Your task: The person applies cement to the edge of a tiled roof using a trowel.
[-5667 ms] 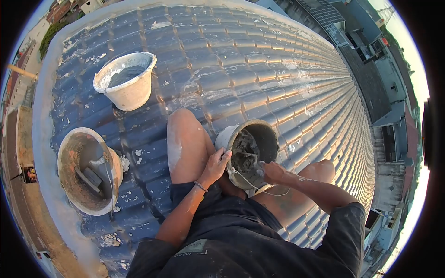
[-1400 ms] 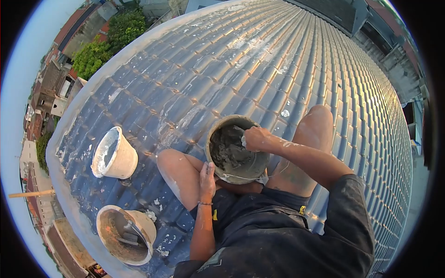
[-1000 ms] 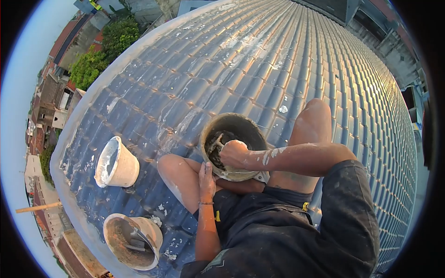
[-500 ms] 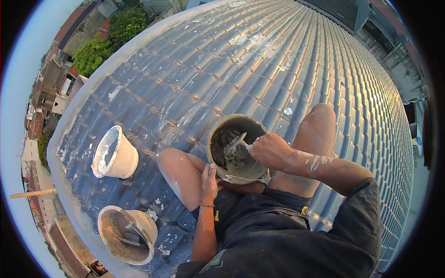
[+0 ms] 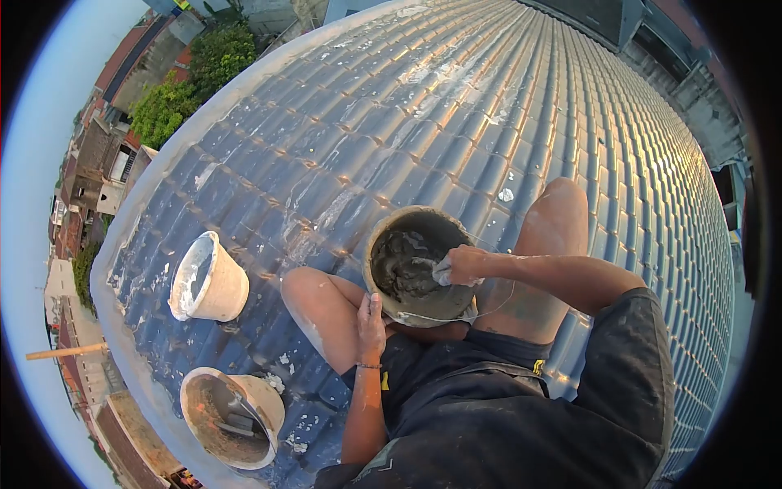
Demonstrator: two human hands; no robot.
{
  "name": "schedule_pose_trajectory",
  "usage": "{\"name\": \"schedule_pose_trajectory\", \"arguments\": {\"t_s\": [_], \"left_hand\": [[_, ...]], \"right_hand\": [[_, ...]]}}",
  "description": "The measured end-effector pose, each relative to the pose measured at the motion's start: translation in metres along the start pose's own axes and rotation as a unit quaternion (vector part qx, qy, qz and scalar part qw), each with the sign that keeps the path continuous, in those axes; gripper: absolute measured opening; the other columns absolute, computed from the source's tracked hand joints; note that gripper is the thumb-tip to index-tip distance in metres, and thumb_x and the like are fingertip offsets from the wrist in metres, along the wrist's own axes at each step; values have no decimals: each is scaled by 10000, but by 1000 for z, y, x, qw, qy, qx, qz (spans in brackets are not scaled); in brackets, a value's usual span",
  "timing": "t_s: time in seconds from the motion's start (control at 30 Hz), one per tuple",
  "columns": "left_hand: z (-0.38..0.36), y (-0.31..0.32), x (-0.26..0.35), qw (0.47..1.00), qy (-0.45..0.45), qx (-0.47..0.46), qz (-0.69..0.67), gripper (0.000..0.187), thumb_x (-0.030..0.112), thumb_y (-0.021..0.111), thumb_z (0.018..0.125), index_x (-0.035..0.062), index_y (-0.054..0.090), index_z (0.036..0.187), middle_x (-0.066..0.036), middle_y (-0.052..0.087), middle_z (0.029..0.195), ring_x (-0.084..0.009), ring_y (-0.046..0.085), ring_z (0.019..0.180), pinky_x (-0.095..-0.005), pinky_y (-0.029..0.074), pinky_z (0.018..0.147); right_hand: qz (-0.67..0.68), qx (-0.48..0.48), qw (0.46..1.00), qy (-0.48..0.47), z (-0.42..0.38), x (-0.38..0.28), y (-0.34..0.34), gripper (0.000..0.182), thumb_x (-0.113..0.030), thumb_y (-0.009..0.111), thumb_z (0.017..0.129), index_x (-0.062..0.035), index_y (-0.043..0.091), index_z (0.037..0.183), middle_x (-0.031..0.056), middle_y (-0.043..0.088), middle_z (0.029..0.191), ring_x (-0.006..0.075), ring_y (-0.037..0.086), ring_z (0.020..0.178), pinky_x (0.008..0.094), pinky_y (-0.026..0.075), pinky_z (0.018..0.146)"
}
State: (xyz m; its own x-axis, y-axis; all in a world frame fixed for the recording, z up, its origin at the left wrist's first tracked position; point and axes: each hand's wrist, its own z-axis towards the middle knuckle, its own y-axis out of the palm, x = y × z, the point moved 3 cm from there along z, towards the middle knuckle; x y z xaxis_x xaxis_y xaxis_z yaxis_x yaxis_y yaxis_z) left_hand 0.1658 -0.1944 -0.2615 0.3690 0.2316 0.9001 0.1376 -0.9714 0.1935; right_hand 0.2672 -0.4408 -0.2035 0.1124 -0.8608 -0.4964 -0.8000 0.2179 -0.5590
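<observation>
A round bucket (image 5: 436, 312) of wet grey mix (image 5: 399, 273) is held between the bent legs (image 5: 542, 236) on the tiled roof (image 5: 326, 138), its opening turned up toward the camera. A tool (image 5: 442, 270) is gripped by its handle in the closed right hand (image 5: 467, 266) at the bucket's right side, its far end hidden by the mix. The left hand (image 5: 371, 330) is laid open against the bucket's near left wall. Well apart to the left, a white bucket (image 5: 224, 285) and a stained bucket (image 5: 265, 399) are seen on the tiles, pale flakes (image 5: 275, 383) being scattered beside the latter.
</observation>
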Motion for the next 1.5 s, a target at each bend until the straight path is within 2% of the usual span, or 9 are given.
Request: {"name": "schedule_pose_trajectory", "arguments": {"t_s": [0.17,0.33,0.47,0.67,0.77,0.97,1.07,1.3,1.5], "left_hand": [[-2,-8,-6,998,23,-1,58,413,423,473,1076,37,560,961,31,454,827,-65,440,740,-253,514,677],[0,1,2,1000,-6,4,-3,434,434,469,1076,28,555,949,27,442,801,-67,431,738,-248,471,689],[-1,2,0,999,7,14,33,446,438,462,1076,18,560,963,17,476,816,-81,461,755,-263,466,696],[-8,0,5,982,83,36,166,446,411,463,1075,-5,563,948,-71,539,788,-158,476,729,-339,461,696],[-14,2,11,984,74,38,158,445,401,467,1074,-14,562,947,-97,520,756,-173,473,720,-350,462,671],[-17,12,12,999,-2,35,23,492,453,453,1072,-19,574,997,-83,541,783,-165,541,742,-348,496,653],[-17,14,10,998,-61,14,1,519,444,434,1083,-38,606,1168,-83,665,1057,-132,599,989,-271,497,829],[-18,14,18,994,22,61,88,528,486,444,1066,-21,575,998,-105,560,815,-209,568,717,-369,498,654],[-11,16,8,962,66,82,252,527,441,445,1070,-67,582,1033,-166,585,999,-360,578,935,-408,471,922]], "right_hand": [[212,-60,973,74,-37,-10,-24,351,-218,579,869,-153,750,1168,181,746,915,321,737,826,451,589,692],[-275,53,959,-36,-52,-29,-34,281,-218,621,859,-63,737,1062,172,728,818,312,738,776,438,592,674],[-273,92,956,-56,-14,2,-1,231,-185,632,852,-7,720,972,199,725,840,324,740,798,457,595,695],[-91,-52,991,81,28,58,50,371,-192,514,964,7,553,1274,226,705,860,415,710,802,485,587,748],[-141,-73,982,-104,32,65,79,422,-222,501,982,-4,488,1343,228,698,855,426,706,835,497,574,792],[-73,-27,992,103,-1,19,16,349,-169,559,937,74,550,1188,180,680,774,344,724,817,435,580,721],[-298,28,954,11,5,4,7,323,-150,635,853,33,617,1119,145,715,854,261,741,866,380,579,693],[-502,132,842,-148,-17,-31,-29,300,-139,621,841,13,609,1100,87,616,827,218,656,803,331,523,633],[-531,201,815,-116,-2,-23,-23,527,-148,602,870,55,505,1346,86,584,869,205,625,840,319,512,611]]}}
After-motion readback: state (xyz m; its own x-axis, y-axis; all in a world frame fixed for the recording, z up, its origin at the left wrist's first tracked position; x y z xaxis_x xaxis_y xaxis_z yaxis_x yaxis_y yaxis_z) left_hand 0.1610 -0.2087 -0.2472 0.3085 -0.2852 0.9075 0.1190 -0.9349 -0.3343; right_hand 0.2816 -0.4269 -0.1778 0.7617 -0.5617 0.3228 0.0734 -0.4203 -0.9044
